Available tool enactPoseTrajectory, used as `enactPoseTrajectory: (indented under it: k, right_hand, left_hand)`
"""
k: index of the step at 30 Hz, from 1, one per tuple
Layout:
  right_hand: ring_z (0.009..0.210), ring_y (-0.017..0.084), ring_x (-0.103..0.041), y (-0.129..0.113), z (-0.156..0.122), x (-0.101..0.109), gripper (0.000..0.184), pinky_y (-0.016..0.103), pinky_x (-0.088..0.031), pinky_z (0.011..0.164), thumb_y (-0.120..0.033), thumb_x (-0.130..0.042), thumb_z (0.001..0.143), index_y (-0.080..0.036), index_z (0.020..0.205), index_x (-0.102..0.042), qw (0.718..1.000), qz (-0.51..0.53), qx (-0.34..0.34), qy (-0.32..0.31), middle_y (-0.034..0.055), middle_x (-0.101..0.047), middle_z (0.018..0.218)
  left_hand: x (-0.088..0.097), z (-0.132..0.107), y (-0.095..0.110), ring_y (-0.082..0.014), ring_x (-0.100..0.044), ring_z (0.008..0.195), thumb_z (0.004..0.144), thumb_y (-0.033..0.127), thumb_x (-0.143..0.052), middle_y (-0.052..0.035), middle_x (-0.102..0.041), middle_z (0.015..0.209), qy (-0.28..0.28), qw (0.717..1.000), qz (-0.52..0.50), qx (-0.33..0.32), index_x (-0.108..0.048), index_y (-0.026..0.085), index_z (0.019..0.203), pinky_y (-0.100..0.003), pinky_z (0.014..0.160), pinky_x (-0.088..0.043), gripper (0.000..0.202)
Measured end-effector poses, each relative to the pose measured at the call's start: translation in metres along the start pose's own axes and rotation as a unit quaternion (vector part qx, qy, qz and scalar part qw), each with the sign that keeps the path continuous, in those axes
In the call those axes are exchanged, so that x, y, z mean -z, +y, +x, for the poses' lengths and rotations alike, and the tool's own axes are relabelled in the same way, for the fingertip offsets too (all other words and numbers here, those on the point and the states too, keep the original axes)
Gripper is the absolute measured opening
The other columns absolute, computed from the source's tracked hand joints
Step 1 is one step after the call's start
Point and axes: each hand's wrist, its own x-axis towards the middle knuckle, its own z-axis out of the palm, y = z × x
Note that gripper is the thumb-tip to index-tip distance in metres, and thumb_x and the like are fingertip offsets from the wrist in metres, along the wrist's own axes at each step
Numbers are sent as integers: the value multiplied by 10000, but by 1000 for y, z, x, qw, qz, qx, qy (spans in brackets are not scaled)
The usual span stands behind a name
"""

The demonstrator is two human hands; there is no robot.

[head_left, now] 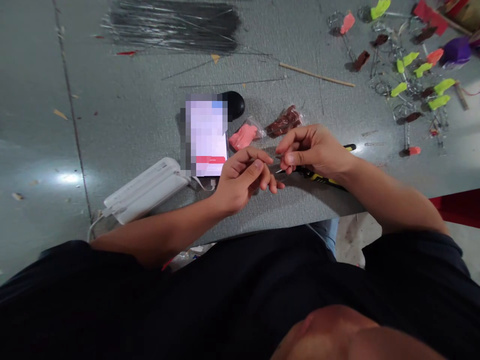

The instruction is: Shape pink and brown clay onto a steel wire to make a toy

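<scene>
My left hand (240, 182) hovers over the near part of the table, palm turned inward. Its fingers are loosely bent and apart, with nothing plainly held. Facing it, my right hand (315, 152) has thumb and fingertips pinched together on something thin, which looks like a piece of wire but is too small to make out well. Below the right hand lies a pair of black-and-yellow pliers (318, 178), partly hidden by the hand and wrist. Just beyond my hands are a bag of pink clay-like material (243, 136) and a bag of brown clay-like material (287, 121).
A lit phone (208, 135) rests on a black round object (235, 104), beside a white power bank (146, 187) with a cable. Farther back lies a bundle of thin wires (172, 25). A wooden stick (317, 75) and several twisted-wire pieces with coloured lumps (407, 62) lie rightward.
</scene>
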Motion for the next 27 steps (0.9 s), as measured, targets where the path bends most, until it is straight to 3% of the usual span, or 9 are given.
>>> enactPoseTrajectory:
  k: [7, 9, 11, 12, 14, 16, 18, 22, 27]
  right_hand:
    - [696, 108, -758, -11, -9, 1, 349, 202, -598, 679, -400, -985, 900, -148, 984, -759, 984, -8, -77, -159, 8, -815, 805]
    - [681, 118, -736, -12, -9, 2, 397, 224, -588, 669, -543, -859, 1004, -158, 1018, -762, 988, -78, -32, -132, 18, -794, 792]
    - [730, 142, -724, -10, -4, 2, 487, 267, -597, 721, -645, -664, 1106, -171, 1068, -764, 973, -222, 55, -30, 43, -778, 832]
    - [805, 169, -734, -9, 1, 2, 523, 304, -611, 787, -667, -591, 1131, -174, 1115, -768, 942, -321, 99, 27, 72, -787, 910]
    - [1074, 264, -746, -9, 13, -2, 584, 424, -613, 986, -695, -535, 1137, -179, 1297, -754, 834, -522, 153, 89, 158, -782, 1215]
    - [1391, 402, -644, -10, 28, -9, 742, 585, -541, 1165, -773, -523, 1100, -190, 1543, -645, 728, -664, 163, 58, 234, -619, 1583]
    - [1576, 501, -482, -12, 45, -18, 931, 698, -455, 1245, -876, -461, 1056, -211, 1706, -481, 666, -727, 164, 9, 257, -404, 1780]
    - [1679, 540, -332, -8, 73, -28, 1049, 771, -340, 1304, -985, -248, 1006, -268, 1757, -399, 631, -752, 190, -7, 221, -281, 1855]
    - [1702, 524, -290, 7, 85, -18, 1071, 796, -236, 1330, -1015, -206, 983, -263, 1692, -484, 637, -741, 211, 8, 221, -274, 1860]
  left_hand:
    - [0, -11, -3, -113, -758, 646, 1129, 377, -713, 71, -625, 620, -121, 991, 54, 22, -719, 172, 1048, -377, 927, -724, 220]
    - [-1, -17, -4, -107, -744, 649, 1153, 385, -668, 60, -632, 634, -143, 984, 102, 15, -716, 164, 1059, -338, 900, -699, 244]
    - [-3, -22, -6, -108, -727, 643, 1161, 414, -643, 39, -657, 660, -138, 978, 156, 0, -708, 164, 1073, -274, 781, -658, 272]
    - [-4, -25, -8, -110, -718, 638, 1163, 430, -631, 28, -671, 677, -133, 975, 180, -6, -704, 165, 1080, -250, 722, -631, 287]
    - [-4, -28, -10, -116, -715, 642, 1173, 444, -594, 5, -695, 714, -132, 967, 218, -18, -701, 165, 1093, -235, 670, -602, 310]
    - [-4, -30, -12, -122, -726, 654, 1183, 406, -552, -12, -716, 738, -150, 955, 251, -38, -707, 164, 1103, -238, 670, -600, 298]
    - [-4, -31, -12, -122, -731, 662, 1179, 319, -527, -22, -740, 756, -180, 937, 292, -71, -714, 168, 1113, -240, 681, -593, 250]
    - [-3, -31, -12, -141, -744, 759, 1141, 177, -534, -23, -774, 776, -236, 887, 370, -145, -719, 194, 1120, -256, 775, -595, 187]
    - [-2, -31, -13, -153, -740, 795, 1137, 148, -543, -2, -773, 770, -248, 872, 385, -174, -694, 205, 1145, -281, 876, -616, 161]
